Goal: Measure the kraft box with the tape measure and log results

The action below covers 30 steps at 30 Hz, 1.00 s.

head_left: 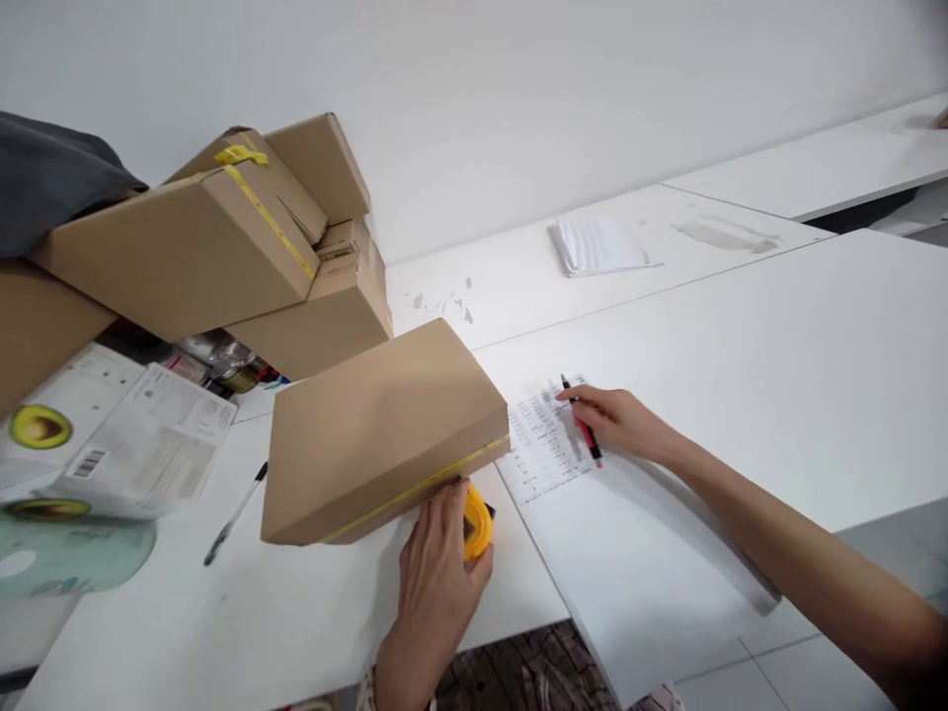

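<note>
A closed brown cardboard box (385, 415) sits on the white table in the middle of the view. My left hand (440, 563) grips a yellow tape measure (478, 521) at the near side of that box, fingertips against its lower edge. The yellow measuring tape (430, 481) runs along the box's near long side. Farther right, my right hand (611, 420) pinches a red and black pen (585, 430) over a sheet of paper (548, 459) with rows of handwriting. The pen slants, and I cannot tell which end is the writing tip.
Several cardboard boxes (185, 247) are stacked at the back left, under a dark cloth (59, 173). Packages with avocado pictures (148, 434) stand at the left. A second pen (235, 513) lies left of the box. A paper stack (601, 247) rests near the wall.
</note>
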Available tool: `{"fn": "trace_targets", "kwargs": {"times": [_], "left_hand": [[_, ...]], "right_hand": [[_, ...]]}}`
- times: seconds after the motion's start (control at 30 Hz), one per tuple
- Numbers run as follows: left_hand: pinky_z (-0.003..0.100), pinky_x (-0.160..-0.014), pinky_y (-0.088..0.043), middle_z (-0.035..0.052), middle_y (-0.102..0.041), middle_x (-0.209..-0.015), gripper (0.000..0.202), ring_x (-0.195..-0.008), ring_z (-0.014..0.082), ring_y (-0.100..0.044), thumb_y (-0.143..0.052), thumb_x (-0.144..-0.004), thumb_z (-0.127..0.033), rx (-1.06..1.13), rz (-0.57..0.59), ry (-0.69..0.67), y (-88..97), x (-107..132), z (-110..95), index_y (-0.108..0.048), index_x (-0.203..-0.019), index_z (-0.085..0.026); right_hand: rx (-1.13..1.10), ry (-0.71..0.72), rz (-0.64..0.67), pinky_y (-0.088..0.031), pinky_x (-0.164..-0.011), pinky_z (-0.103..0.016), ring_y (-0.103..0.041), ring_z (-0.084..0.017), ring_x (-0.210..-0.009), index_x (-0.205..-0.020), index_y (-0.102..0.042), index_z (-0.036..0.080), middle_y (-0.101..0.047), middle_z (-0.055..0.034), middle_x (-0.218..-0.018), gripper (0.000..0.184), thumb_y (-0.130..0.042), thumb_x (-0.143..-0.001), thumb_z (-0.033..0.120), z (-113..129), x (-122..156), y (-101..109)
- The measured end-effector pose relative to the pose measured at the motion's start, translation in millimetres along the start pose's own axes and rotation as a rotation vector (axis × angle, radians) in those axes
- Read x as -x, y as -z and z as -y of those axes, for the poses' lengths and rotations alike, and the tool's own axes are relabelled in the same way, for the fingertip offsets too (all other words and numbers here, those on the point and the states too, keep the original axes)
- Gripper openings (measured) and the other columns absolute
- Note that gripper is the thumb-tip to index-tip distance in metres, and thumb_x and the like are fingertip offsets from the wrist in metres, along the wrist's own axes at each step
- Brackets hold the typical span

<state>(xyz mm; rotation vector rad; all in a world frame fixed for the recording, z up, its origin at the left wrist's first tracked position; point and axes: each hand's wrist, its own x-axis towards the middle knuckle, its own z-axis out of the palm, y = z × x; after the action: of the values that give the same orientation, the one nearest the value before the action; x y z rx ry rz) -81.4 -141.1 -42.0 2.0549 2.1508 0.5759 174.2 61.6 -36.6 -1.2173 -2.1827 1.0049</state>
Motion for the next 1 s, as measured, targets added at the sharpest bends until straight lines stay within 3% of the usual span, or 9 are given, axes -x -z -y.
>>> {"fn": "trace_targets", "kwargs": {"times": [0.17, 0.23, 0.33, 0.43, 0.5, 0.6, 0.7, 0.83, 1.0], "left_hand": [[0.051, -0.102, -0.048, 0.0163, -0.063, -0.131, 0.044, -0.121, 0.0325, -0.059, -0.055, -0.094, -0.018, -0.085, -0.169, -0.204, 0.7, -3, -30, -0.047, -0.137, -0.016], [0.046, -0.099, -0.052, 0.0149, -0.067, -0.128, 0.040, -0.116, 0.0301, -0.063, -0.054, -0.095, -0.020, -0.035, -0.081, -0.283, -3.4, -10, -58, -0.051, -0.135, -0.016], [0.037, -0.080, -0.060, 0.0186, -0.059, -0.141, 0.045, -0.106, 0.0286, -0.069, -0.060, -0.094, -0.025, -0.065, 0.191, -0.377, -20.2, -32, -100, -0.054, -0.136, -0.011], [0.035, -0.071, -0.059, 0.0270, -0.044, -0.152, 0.062, -0.097, 0.0290, -0.072, -0.064, -0.093, -0.036, -0.186, 0.286, -0.337, -42.6, -58, -126, -0.047, -0.144, -0.003], [0.036, -0.073, -0.059, 0.0301, -0.042, -0.153, 0.070, -0.092, 0.0284, -0.072, -0.063, -0.094, -0.044, -0.219, 0.296, -0.287, -53.3, -71, -132, -0.044, -0.147, -0.002], [0.037, -0.074, -0.059, 0.0299, -0.047, -0.149, 0.075, -0.088, 0.0269, -0.072, -0.060, -0.094, -0.052, -0.233, 0.320, -0.256, -59.8, -81, -130, -0.043, -0.148, -0.003], [0.035, -0.072, -0.059, 0.0286, -0.049, -0.147, 0.074, -0.086, 0.0259, -0.072, -0.057, -0.095, -0.054, -0.253, 0.299, -0.287, -62.6, -82, -126, -0.045, -0.146, -0.003], [0.035, -0.069, -0.059, 0.0286, -0.049, -0.146, 0.069, -0.084, 0.0252, -0.071, -0.056, -0.095, -0.054, -0.242, 0.253, -0.319, -69.4, -83, -122, -0.050, -0.142, -0.002], [0.035, -0.067, -0.058, 0.0279, -0.050, -0.146, 0.066, -0.083, 0.0247, -0.070, -0.055, -0.096, -0.052, -0.239, 0.225, -0.331, -70.6, -83, -122, -0.051, -0.140, -0.002]], "right_hand": [[-0.506, -0.016, -0.140, -0.053, -0.087, -0.041, -0.071, -0.024, -0.098, -0.117, -0.064, 0.024, -0.077, -0.0076, -0.099, 0.037, -0.068, -0.087, 0.046, -9, 8, 28], [-0.530, -0.023, -0.225, -0.053, -0.082, -0.038, -0.070, -0.022, -0.087, -0.106, -0.063, 0.024, -0.075, -0.0038, -0.085, 0.037, -0.078, -0.080, 0.046, -10, 9, 28], [-0.459, -0.065, -0.333, -0.048, -0.067, -0.031, -0.058, -0.015, -0.061, -0.082, -0.058, 0.023, -0.061, 0.0024, -0.061, 0.033, -0.069, -0.087, 0.054, -6, 6, 16], [-0.469, -0.103, -0.234, -0.046, -0.066, -0.031, -0.056, -0.016, -0.060, -0.091, -0.061, 0.022, -0.059, 0.0016, -0.060, 0.042, -0.047, -0.096, 0.062, -3, 2, 2], [-0.507, -0.113, -0.121, -0.047, -0.071, -0.033, -0.063, -0.019, -0.073, -0.104, -0.064, 0.022, -0.067, -0.0021, -0.073, 0.045, -0.047, -0.096, 0.063, -4, 0, -7], [-0.489, -0.151, -0.064, -0.042, -0.062, -0.029, -0.056, -0.016, -0.067, -0.085, -0.063, 0.021, -0.061, -0.0003, -0.072, 0.039, -0.061, -0.089, 0.060, -10, -2, -17], [-0.476, -0.171, -0.110, -0.032, -0.053, -0.027, -0.041, -0.011, -0.056, -0.074, -0.056, 0.020, -0.047, 0.0045, -0.063, 0.040, -0.069, -0.085, 0.056, -14, -2, -24], [-0.486, -0.181, -0.207, -0.036, -0.054, -0.027, -0.044, -0.012, -0.059, -0.086, -0.056, 0.021, -0.052, 0.0039, -0.069, 0.035, -0.072, -0.083, 0.052, -14, -2, -26], [-0.436, -0.204, -0.285, -0.034, -0.050, -0.028, -0.039, -0.011, -0.052, -0.070, -0.046, 0.023, -0.043, 0.0058, -0.057, 0.036, -0.071, -0.083, 0.046, -12, -4, -29]]}}
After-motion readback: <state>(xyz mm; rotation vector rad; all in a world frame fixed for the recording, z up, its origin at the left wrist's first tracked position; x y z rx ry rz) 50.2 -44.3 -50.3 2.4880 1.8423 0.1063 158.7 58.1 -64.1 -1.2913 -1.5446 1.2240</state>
